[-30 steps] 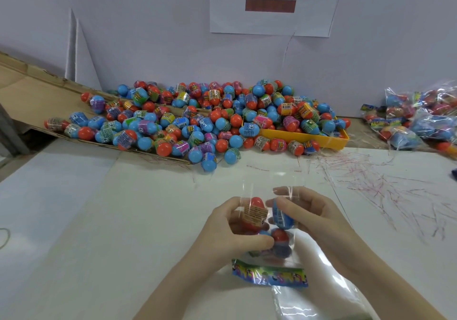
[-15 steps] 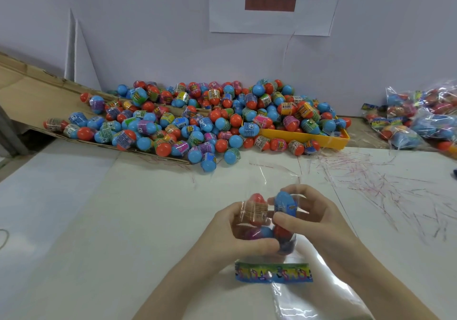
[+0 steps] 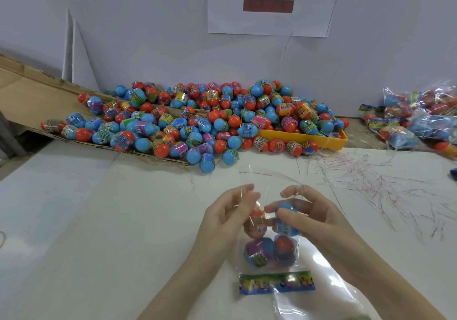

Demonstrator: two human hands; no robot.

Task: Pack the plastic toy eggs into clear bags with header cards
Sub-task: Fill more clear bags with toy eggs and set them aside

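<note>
A clear bag [image 3: 268, 183] stands upright between my hands, its open mouth pointing away from me. Several blue and orange toy eggs [image 3: 270, 248] sit inside it. A colourful header card [image 3: 277, 282] closes the bag's near end. My left hand [image 3: 222, 220] pinches the bag's left side beside an orange-topped egg. My right hand [image 3: 311, 218] grips the film over a blue-topped egg [image 3: 285, 220]. A big heap of loose eggs [image 3: 197, 124] lies at the back of the table.
A yellow tray [image 3: 301, 138] holds part of the heap. Flattened cardboard [image 3: 27, 97] slopes down at the back left. Packed bags [image 3: 420, 119] are piled at the far right. Thin red-white strips [image 3: 371, 183] litter the table to the right. Spare clear bags [image 3: 309, 302] lie under my right forearm.
My hands have shifted up towards the bag's mouth and spread slightly. The eggs have settled lower in the bag, and the header card now sits closer to me.
</note>
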